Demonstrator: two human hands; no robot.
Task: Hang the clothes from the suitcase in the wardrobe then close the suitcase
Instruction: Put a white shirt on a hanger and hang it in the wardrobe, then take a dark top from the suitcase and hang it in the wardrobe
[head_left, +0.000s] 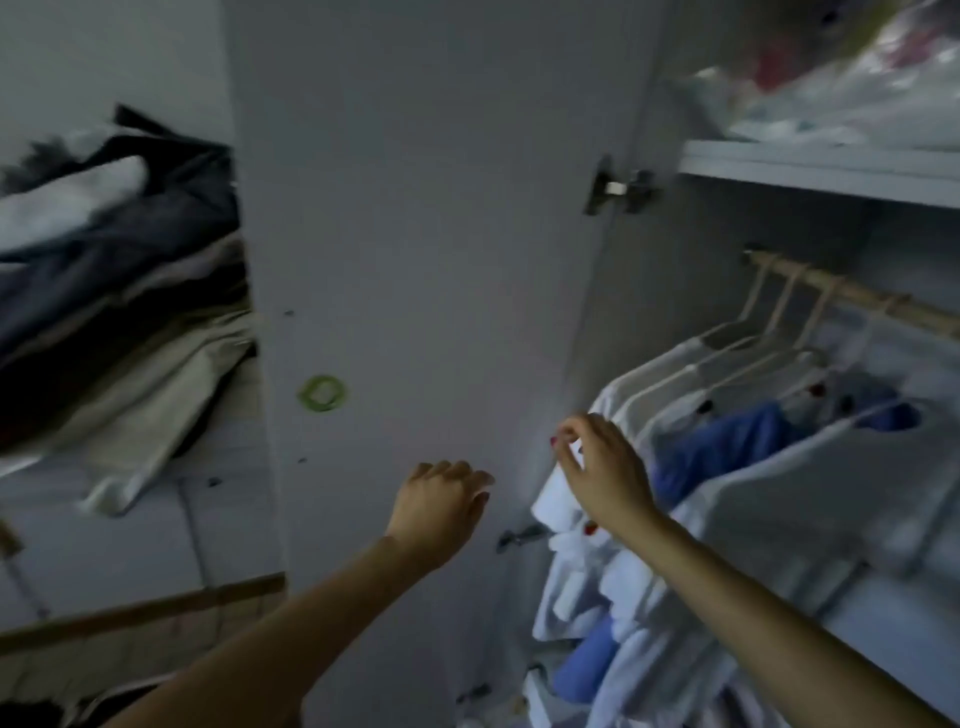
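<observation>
- A person's two bare arms reach up from the lower edge of the frame toward an open wardrobe door (415, 234) at centre.
- The left hand (439, 501), at lower centre, is held close to the door with fingers loosely curled and nothing in its grip; whether it touches the panel cannot be told.
- The right hand (602, 467), just right of centre, has thumb and forefinger drawn together near the shoulder of the nearest white shirt (576, 571); blur hides whether the grip pinches cloth.
- White shirts and a blue garment (722, 447) hang on pale hangers (779, 317) from a wooden rail (872, 299) at right.
- A shelf (821, 166) at upper right carries plastic-wrapped items (852, 88).
- Folded dark and beige clothes (119, 291) are piled at left.
- A green ring sticker (322, 393) marks the door.
</observation>
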